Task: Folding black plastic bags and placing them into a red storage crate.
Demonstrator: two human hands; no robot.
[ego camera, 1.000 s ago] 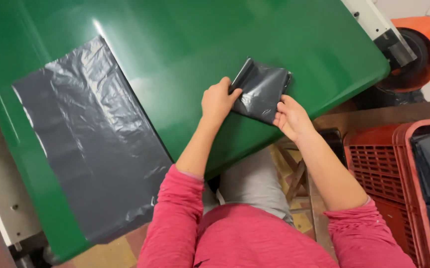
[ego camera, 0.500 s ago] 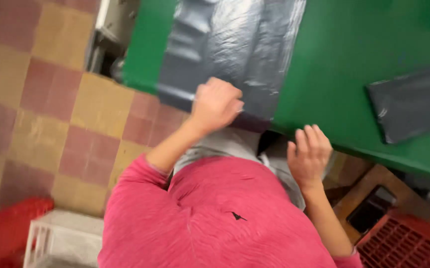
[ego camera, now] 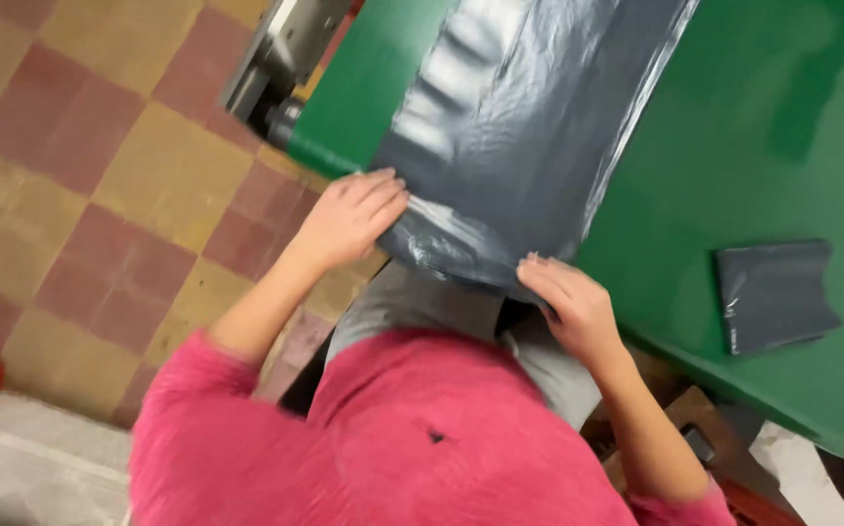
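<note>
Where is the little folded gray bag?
In the head view, the folded gray bag lies on the green table at the right, apart from the right hand and the big gray sheet.

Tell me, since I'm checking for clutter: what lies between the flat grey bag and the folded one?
Only bare green table separates the flat grey bag from the folded bag, seen in the head view.

Single head-worn view, looking steeply down from above the wearer's pink knitted sweater (ego camera: pixel 393 438), close to the work and rolled so the flat green table top (ego camera: pixel 763 146) runs from 12 to 4 o'clock. Red-and-yellow chequered tile floor (ego camera: pixel 100 175) fills 9 to 11 o'clock. There is no second view to overlap it.
</note>
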